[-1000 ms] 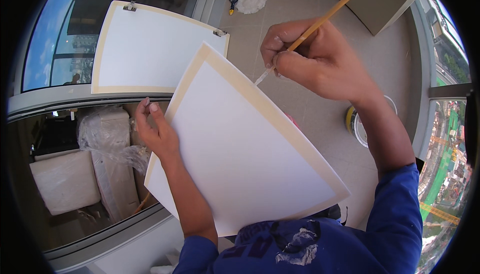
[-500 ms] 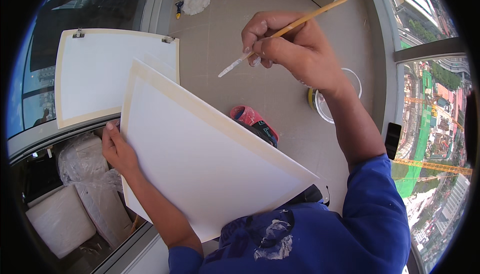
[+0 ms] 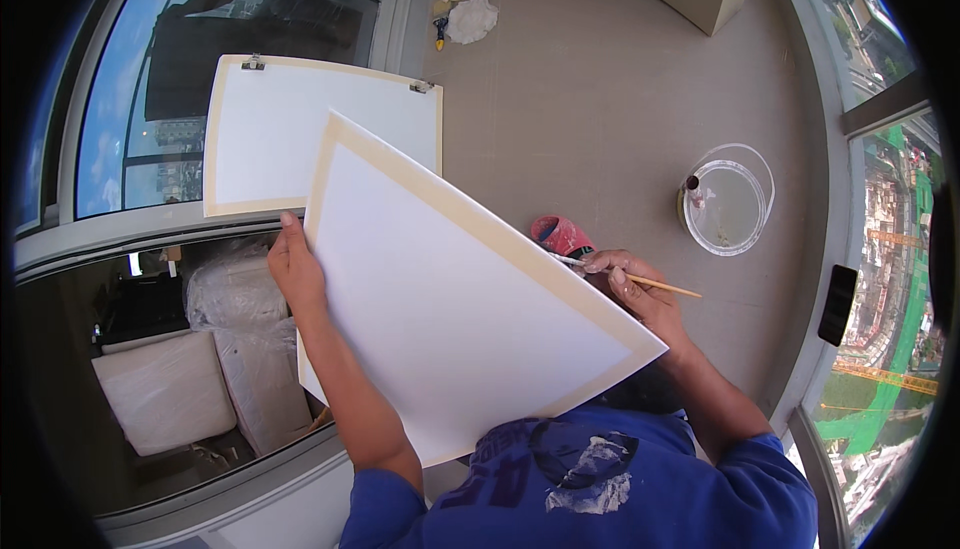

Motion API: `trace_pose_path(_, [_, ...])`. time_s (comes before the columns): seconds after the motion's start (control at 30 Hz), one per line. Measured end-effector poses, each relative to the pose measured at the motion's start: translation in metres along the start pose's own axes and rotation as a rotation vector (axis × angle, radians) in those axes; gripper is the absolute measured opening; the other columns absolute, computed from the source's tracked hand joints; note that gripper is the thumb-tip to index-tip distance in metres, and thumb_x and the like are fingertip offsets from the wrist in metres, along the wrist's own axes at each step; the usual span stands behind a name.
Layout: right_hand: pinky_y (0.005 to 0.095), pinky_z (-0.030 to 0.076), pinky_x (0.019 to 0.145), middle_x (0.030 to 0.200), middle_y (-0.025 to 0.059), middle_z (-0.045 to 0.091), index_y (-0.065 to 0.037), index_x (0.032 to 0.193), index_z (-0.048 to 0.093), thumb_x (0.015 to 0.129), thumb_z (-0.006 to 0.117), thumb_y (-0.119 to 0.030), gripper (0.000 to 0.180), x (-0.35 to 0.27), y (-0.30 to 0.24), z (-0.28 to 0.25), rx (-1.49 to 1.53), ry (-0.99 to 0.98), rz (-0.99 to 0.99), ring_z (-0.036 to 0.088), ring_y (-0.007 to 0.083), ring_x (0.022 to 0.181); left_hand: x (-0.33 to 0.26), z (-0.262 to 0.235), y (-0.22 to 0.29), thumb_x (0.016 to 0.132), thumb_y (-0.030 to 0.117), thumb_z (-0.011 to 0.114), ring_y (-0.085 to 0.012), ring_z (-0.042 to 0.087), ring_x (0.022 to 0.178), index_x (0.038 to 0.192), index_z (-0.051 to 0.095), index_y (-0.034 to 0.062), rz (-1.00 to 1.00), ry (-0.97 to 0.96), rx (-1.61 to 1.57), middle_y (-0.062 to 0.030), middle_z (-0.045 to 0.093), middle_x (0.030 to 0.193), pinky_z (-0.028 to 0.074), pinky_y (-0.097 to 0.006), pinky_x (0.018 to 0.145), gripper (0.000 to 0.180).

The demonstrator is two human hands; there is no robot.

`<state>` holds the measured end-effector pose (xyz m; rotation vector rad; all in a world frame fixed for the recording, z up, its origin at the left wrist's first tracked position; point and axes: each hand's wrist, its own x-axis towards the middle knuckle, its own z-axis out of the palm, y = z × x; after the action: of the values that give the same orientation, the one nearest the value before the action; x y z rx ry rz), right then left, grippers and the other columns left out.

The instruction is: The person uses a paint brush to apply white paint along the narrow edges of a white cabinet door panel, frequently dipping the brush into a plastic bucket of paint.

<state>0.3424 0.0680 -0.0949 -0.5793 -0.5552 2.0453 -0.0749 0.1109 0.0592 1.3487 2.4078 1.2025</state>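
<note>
A white board (image 3: 450,299) edged in tan tape fills the middle of my view, tilted so its long axis runs from the upper left, near the window, down toward my right elbow, with one corner jutting out to the right above my lap. My left hand (image 3: 295,274) grips its left edge, fingers curled behind and thumb on the face, propping it up in the air. My right hand (image 3: 640,294) sits just past the board's right edge, touching or nearly touching the tape, closed in a pencil grip on a thin wooden brush (image 3: 630,277) whose handle points out to the right and whose bristle end lies toward the board, at the tape border. The right hand is therefore the nearer of the two to that border, and the white field lies to its left and upward. Just behind the brush tip a red pot (image 3: 560,234) peeks over the board's edge. Farther right on the floor (image 3: 600,99) stands a clear round tub (image 3: 728,204) of water, well apart from both hands. A second taped board (image 3: 270,134) leans clipped at the window behind the first, and a crumpled white rag (image 3: 470,21) lies at the far end of the floor.
</note>
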Motion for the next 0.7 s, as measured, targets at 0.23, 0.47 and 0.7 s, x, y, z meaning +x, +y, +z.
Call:
trace_pose_path(0.23, [0.0312, 0.052, 0.098, 0.126, 0.0088, 0.065, -0.002, 0.131, 0.063, 0.114, 0.049, -0.031, 0.036, -0.014, -0.015, 0.059, 0.113, -0.127, -0.017, 0.064, 0.0150, 0.113, -0.006, -0.030, 0.014, 0.112, 0.051, 0.051, -0.0148, 0.063, 0.084, 0.103, 0.076, -0.0072, 0.021, 0.089, 0.079, -0.0081, 0.074, 0.090, 0.051, -0.032, 0.079, 0.064])
trace_pose_path(0.47, [0.0248, 0.047, 0.083, 0.115, 0.0016, 0.063, -0.004, 0.131, 0.061, 0.115, 0.048, -0.032, 0.035, -0.042, -0.047, 0.160, 0.136, -0.192, -0.038, 0.056, 0.0060, 0.093, 0.001, -0.067, 0.015, 0.111, 0.057, 0.047, -0.0185, 0.061, 0.079, 0.095, 0.074, -0.0075, -0.031, 0.192, 0.036, -0.0101, 0.071, 0.085, 0.050, -0.036, 0.076, 0.072])
trace_pose_path(0.7, [0.0272, 0.048, 0.093, 0.125, 0.0055, 0.057, -0.006, 0.137, 0.055, 0.116, 0.043, -0.035, 0.038, -0.049, -0.037, 0.216, 0.094, -0.279, -0.122, 0.055, 0.0112, 0.106, 0.000, -0.107, -0.006, 0.109, 0.062, 0.046, -0.0179, 0.062, 0.078, 0.094, 0.074, -0.0061, -0.110, 0.215, -0.041, -0.0097, 0.070, 0.085, 0.050, -0.036, 0.074, 0.075])
